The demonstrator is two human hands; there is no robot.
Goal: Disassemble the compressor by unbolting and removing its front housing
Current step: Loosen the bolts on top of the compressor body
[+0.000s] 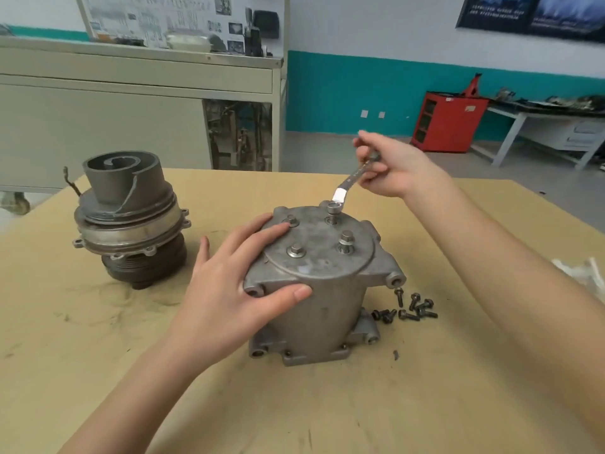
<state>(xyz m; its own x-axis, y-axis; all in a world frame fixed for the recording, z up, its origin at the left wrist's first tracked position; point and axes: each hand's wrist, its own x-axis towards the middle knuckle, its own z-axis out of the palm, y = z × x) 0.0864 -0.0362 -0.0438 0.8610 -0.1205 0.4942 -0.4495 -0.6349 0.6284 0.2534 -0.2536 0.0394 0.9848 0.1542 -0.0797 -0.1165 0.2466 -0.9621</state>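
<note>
Closest to you is plain tan worktop (294,404). Next up is your left grip (235,283). It's spread out, not clamped on anything: fingers lie straight across the near-left edge of the cover plate (314,257) and the thumb presses on the side wall of the compressor body (322,312). The body stands upright on its flange about mid-worktop, so its long axis is vertical and everything threaded into the top points straight up. Just right of its foot there's a little heap of loose black screws (409,311) lying on the worktop.

Now the bit that matters. Of the four hex bolts (296,250) on the plate, you're on the far bolt (334,213), on the side away from you. It stands taller than the two by your left fingers, so I'd guess it's partly backed out. The ring end of the wrench (353,176) sits over its head. The handle runs up and away to the right into your right grip (389,168), which pinches it near the far end between thumb and curled fingers.

So from that grip the bolt lies down, left and back toward you, and the swing has to go flat around a vertical axis. Your left is the nearer one to the body, so bracing is its job. I'd lean on it so the casting doesn't twist on the worktop.

Off to the left, well apart, the pulley-and-scroll assembly (131,224) stands on its own. Past that are a beige cabinet (98,126) and, far right, a red tool cabinet (448,122).
</note>
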